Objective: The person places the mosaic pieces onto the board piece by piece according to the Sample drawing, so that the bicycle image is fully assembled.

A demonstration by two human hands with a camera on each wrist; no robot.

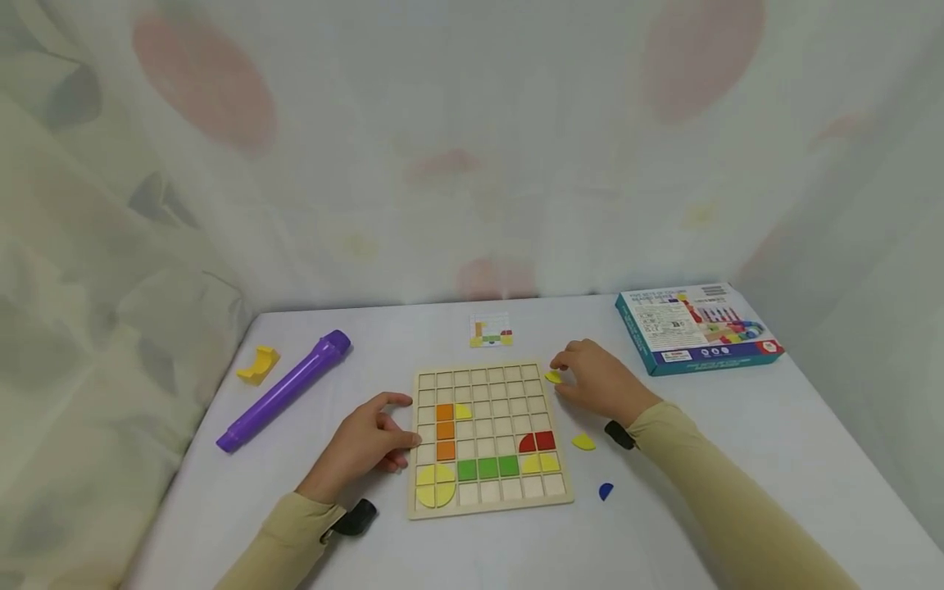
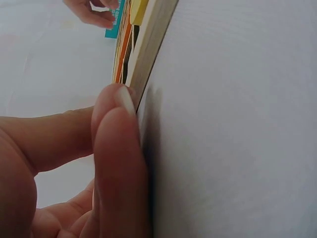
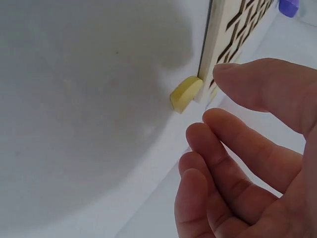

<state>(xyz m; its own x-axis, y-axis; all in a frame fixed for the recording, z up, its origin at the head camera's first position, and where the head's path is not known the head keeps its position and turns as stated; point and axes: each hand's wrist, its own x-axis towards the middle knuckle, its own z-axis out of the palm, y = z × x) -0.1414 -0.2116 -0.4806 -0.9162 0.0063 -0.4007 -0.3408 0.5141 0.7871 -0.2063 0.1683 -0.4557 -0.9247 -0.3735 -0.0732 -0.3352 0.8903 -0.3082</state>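
A square wooden grid board lies on the table, with orange, green, red and yellow pieces in some of its cells. At its left edge, my left hand touches the frame with its fingertips; the left wrist view shows them against the board's side. My right hand is by the upper right corner, thumb and fingers apart around a loose yellow rounded piece. In the right wrist view this yellow piece lies beside the board, with a gap to the fingertips.
Another yellow piece and a blue half-round piece lie right of the board. A small pattern card sits behind it. At left are a purple tube and a yellow curved part; a game box lies back right.
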